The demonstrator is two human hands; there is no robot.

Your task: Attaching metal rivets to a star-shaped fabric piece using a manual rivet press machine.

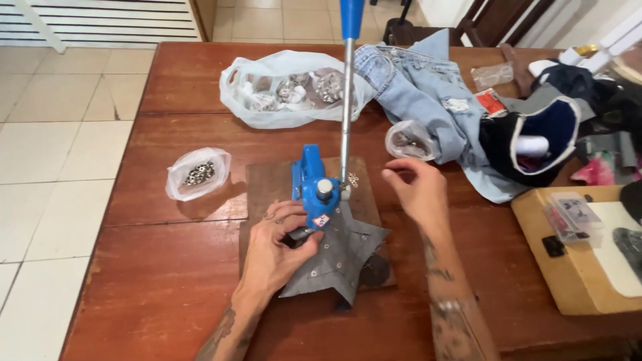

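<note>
- Clearly soft, the grey star-shaped fabric [338,257] looks limp; best pinched near the press [313,187]
- left hand [277,251] pinches it flat; right hand [414,187] hovers half-curled, holding nothing

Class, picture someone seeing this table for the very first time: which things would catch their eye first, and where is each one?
First comes the blue hand press with its tall lever, standing on a wooden board mid-table. The left hand holds a grey star-shaped piece of fabric under it, while the right hand hovers open beside the lever. Behind lie pale jeans and a plastic bag of metal parts.
</note>
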